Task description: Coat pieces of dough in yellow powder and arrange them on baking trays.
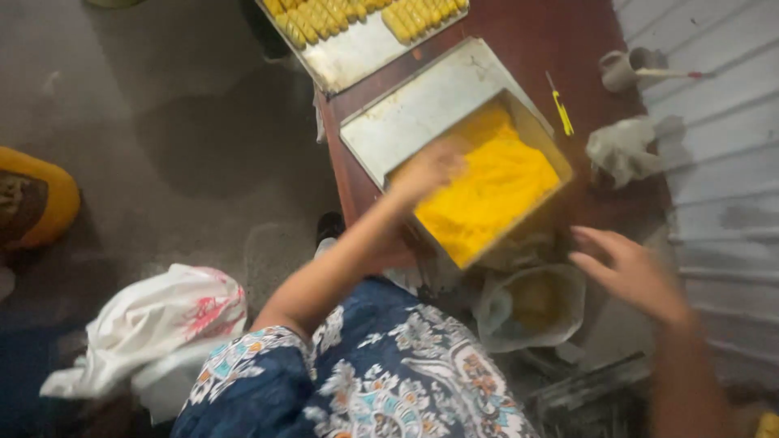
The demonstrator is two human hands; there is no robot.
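Head view, going left to right: a white cloth bundle [150, 324] with red print lies on the grey floor [162, 138], and an orange-yellow object [36, 199] sits at the far left edge. The left hand [426, 172] reaches into a tilted metal tray [406, 113] and rests on the near edge of the yellow mass [491, 191] heaped in the tray's lower corner; motion blur hides the fingers, so I cannot tell whether that grip is clenched or loose. The step in hand looks like working or gathering this yellow material by hand. A clear plastic bag [531, 304] gapes just below the tray's low corner, so the next move seems to call for steadying it. The right hand [629, 272] hovers beside the bag, fingers spread, grasping nothing. Behind, a second tray [349, 57] carries rows of yellow pieces [324, 16] on the dark red counter [527, 32]. A yellow-handled tool [561, 109] and a crumpled rag [621, 150] lie toward the corrugated wall [722, 162].
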